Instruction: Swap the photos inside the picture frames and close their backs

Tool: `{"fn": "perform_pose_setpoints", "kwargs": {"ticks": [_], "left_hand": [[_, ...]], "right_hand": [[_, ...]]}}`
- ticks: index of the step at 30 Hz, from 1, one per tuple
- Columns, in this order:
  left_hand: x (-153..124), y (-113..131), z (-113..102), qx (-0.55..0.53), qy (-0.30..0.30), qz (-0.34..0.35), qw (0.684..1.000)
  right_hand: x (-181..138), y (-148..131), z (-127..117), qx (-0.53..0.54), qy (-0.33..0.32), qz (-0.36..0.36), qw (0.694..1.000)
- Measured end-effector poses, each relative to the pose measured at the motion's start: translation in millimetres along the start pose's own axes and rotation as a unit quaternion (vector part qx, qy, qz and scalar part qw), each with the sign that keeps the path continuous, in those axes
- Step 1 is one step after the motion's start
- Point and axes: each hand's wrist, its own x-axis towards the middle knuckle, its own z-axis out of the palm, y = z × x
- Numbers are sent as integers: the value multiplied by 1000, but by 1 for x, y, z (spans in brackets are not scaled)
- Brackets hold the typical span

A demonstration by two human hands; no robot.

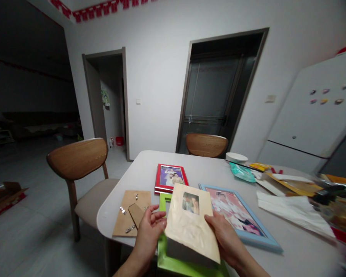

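Pinching a cream sheet (190, 227) — right hand (226, 233), thumb on top, left hand (150, 227) half-curled, empty, beside it

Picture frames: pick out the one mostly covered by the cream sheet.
The green frame: the cream sheet hides most of its middle, leaving mainly rim visible. The red frame and light-blue frame both show most of their pictures.
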Motion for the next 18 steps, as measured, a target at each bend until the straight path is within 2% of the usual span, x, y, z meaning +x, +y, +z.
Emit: {"fn": "perform_pose_setpoints", "kwargs": {"ticks": [3, 5, 8, 11, 14, 16, 18], "left_hand": [[-7, -8, -5, 191, -43, 47, 979], [-14, -13, -7, 308, -80, 64, 946], [-21, -23, -10, 422, -149, 79, 891], [-21, -35, -16, 490, -218, 131, 834], [-19, -44, -24, 523, -251, 187, 793], [-18, -47, -27, 536, -256, 201, 779], [-17, -46, -27, 544, -257, 199, 774]], "right_hand": [[1, -2, -13, -104, 18, 12, 994], [1, -1, -14, -150, 22, 6, 988], [7, 7, -11, -183, 9, 1, 983], [18, 21, -6, -192, 2, 2, 981], [29, 30, -6, -224, 17, -18, 974], [32, 30, -8, -302, 26, -58, 951], [32, 26, -10, -410, 36, -107, 905]]}}
